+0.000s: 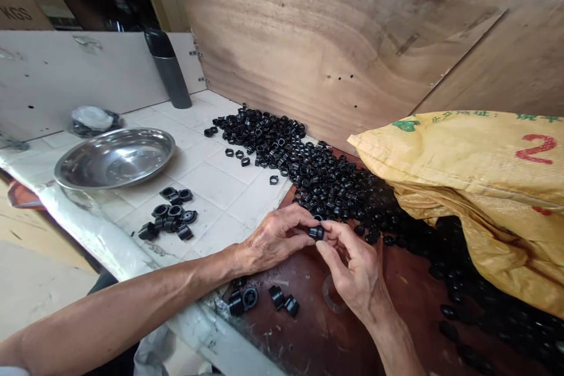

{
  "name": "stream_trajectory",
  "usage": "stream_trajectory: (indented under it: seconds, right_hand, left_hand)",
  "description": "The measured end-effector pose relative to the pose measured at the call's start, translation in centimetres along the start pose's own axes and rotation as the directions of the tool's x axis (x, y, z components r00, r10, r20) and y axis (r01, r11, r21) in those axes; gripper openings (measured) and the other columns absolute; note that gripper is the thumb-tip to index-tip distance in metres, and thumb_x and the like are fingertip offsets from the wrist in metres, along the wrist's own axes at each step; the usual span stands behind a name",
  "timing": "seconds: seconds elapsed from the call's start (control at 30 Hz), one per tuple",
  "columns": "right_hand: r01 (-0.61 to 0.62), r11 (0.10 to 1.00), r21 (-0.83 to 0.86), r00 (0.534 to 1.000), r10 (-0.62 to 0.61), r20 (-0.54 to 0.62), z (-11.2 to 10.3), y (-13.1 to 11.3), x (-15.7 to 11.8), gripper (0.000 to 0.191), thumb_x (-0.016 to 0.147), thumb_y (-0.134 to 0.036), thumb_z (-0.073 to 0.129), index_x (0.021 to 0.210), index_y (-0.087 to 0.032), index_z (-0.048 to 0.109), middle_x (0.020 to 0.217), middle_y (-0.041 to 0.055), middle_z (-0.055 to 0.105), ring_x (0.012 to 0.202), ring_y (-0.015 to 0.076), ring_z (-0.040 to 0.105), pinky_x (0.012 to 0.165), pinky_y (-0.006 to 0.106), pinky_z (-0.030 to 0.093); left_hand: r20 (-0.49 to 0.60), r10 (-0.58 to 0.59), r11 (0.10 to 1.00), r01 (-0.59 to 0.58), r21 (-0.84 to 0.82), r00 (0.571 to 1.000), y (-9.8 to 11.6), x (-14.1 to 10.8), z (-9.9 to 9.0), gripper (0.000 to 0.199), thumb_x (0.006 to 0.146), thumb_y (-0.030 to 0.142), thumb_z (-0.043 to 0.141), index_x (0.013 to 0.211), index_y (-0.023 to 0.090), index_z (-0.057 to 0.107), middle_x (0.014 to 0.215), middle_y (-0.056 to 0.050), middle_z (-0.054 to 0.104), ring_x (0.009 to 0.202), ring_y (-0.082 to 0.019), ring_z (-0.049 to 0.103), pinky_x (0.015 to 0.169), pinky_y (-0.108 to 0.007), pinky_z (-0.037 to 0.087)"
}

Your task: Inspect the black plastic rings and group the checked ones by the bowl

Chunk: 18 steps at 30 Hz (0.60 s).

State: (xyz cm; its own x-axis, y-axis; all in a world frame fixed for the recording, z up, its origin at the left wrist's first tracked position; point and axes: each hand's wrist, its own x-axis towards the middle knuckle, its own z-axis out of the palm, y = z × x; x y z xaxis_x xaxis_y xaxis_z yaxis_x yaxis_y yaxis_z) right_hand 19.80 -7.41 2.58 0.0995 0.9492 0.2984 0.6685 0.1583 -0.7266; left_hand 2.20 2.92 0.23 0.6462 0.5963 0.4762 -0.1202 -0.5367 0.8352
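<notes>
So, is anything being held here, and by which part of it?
Yes, a small black piece: the left hand's fingertips pinch its left side, the right hand's its right side. Its finer features are too small to tell.

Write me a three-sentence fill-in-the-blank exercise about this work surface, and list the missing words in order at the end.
1. The left hand and the right hand together hold a small part whose colour is ____.
2. The large red digit on the yellow sack is ____.
3. The shiny metal bowl sits toward the person's ____ side.

Missing words: black; 2; left.
</notes>
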Motion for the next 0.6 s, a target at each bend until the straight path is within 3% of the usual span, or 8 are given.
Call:
stream_trajectory:
  seconds: [0.07,0.17,0.2,0.23,0.3,0.37,0.47,0.6]
  right_hand:
    - [0.000,0.999,-0.051,1.000,0.001,0.007,-0.22,0.03,0.03,0.021,0.102,-0.036,0.055,0.105,-0.022,0.070,0.077,0.0022,0.071,0.069,0.0166,0.069,0.066,0.024,0.054]
    - [-0.037,0.987,-0.156,0.999,0.037,-0.004,-0.30,0.21,0.02,0.044,0.104,-0.043,0.049,0.069,-0.022,0.064,0.055,-0.0002,0.060,0.051,0.0139,0.058,0.054,0.024,0.045]
    - [-0.057,0.984,-0.169,0.998,0.055,-0.012,-0.31,0.26,0.00,0.048,0.104,-0.045,0.047,0.065,-0.022,0.062,0.054,0.0001,0.059,0.051,0.0139,0.057,0.054,0.024,0.045]
    - [-0.078,0.984,-0.160,0.997,0.075,-0.026,-0.33,0.31,-0.02,0.048,0.105,-0.046,0.045,0.069,-0.021,0.065,0.056,0.0006,0.060,0.052,0.0145,0.058,0.055,0.024,0.046]
    - [-0.118,0.989,-0.091,0.993,0.115,-0.040,-0.36,0.33,-0.06,0.040,0.104,-0.047,0.045,0.095,-0.021,0.074,0.066,0.0014,0.068,0.059,0.0164,0.065,0.061,0.025,0.051]
    - [-0.129,0.992,-0.012,0.991,0.129,-0.025,-0.34,0.29,-0.08,0.035,0.103,-0.045,0.050,0.118,-0.022,0.071,0.079,0.0023,0.074,0.068,0.0181,0.071,0.067,0.026,0.055]
    - [-0.119,0.991,0.055,0.993,0.119,0.003,-0.12,0.12,-0.03,0.028,0.100,-0.041,0.057,0.116,-0.024,0.072,0.089,0.0035,0.076,0.074,0.0191,0.074,0.072,0.026,0.058]
    - [-0.169,0.979,0.112,0.985,0.170,0.001,0.17,-0.21,0.11,0.019,0.096,-0.039,0.062,0.101,-0.023,0.072,0.073,0.0005,0.071,0.064,0.0178,0.069,0.061,0.024,0.055]
  left_hand:
    - [0.012,-0.001,1.000,0.001,0.001,1.000,0.03,-0.01,-0.09,0.021,0.094,0.023,0.069,0.113,0.016,0.069,0.108,-0.011,0.070,0.097,-0.019,0.070,0.086,-0.033,0.061]
    - [0.039,0.037,0.999,-0.037,0.014,0.999,0.04,-0.04,-0.17,0.020,0.094,0.024,0.068,0.113,0.016,0.069,0.111,-0.011,0.071,0.102,-0.020,0.069,0.091,-0.036,0.060]
    - [0.039,0.027,1.000,-0.027,0.003,0.999,0.07,-0.04,-0.18,0.021,0.094,0.024,0.069,0.113,0.016,0.069,0.111,-0.011,0.071,0.102,-0.020,0.069,0.090,-0.036,0.061]
    - [0.033,0.003,1.000,-0.002,-0.013,0.999,0.11,-0.03,-0.18,0.021,0.094,0.025,0.069,0.113,0.016,0.069,0.111,-0.011,0.070,0.100,-0.020,0.069,0.088,-0.035,0.061]
    - [0.021,-0.056,0.997,0.057,-0.045,0.998,0.23,0.01,-0.15,0.022,0.093,0.025,0.070,0.113,0.017,0.069,0.110,-0.010,0.069,0.097,-0.019,0.070,0.085,-0.033,0.063]
    - [0.011,-0.087,0.994,0.087,-0.061,0.996,0.34,0.05,-0.13,0.022,0.092,0.024,0.071,0.113,0.016,0.070,0.109,-0.010,0.069,0.095,-0.018,0.071,0.085,-0.033,0.063]
    - [0.000,-0.070,0.996,0.070,-0.060,0.998,0.38,0.07,-0.14,0.021,0.092,0.023,0.071,0.112,0.015,0.070,0.107,-0.010,0.069,0.093,-0.018,0.071,0.086,-0.033,0.062]
    - [0.007,0.011,1.000,-0.011,0.013,1.000,0.21,0.01,-0.22,0.020,0.093,0.019,0.069,0.112,0.014,0.069,0.107,-0.011,0.070,0.096,-0.019,0.070,0.087,-0.034,0.061]
